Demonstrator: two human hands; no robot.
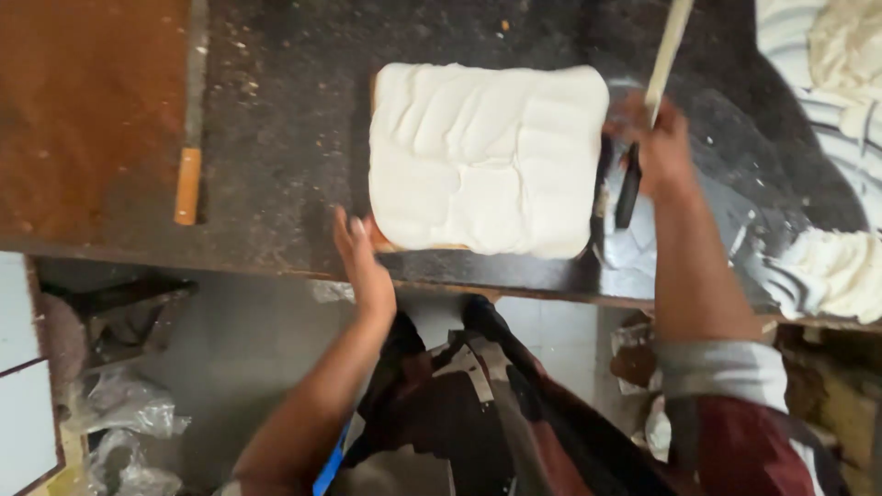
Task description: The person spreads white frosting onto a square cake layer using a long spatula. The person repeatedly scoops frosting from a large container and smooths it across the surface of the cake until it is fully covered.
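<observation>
Dark speckled worktop (276, 138) with crumbs; grey floor (239, 349) below.

Your left forearm (312, 404) is bare, with a blue strip near the elbow. Your right arm (726, 386) wears a dark red sleeve (735, 441) with a grey cuff pushed up.
</observation>
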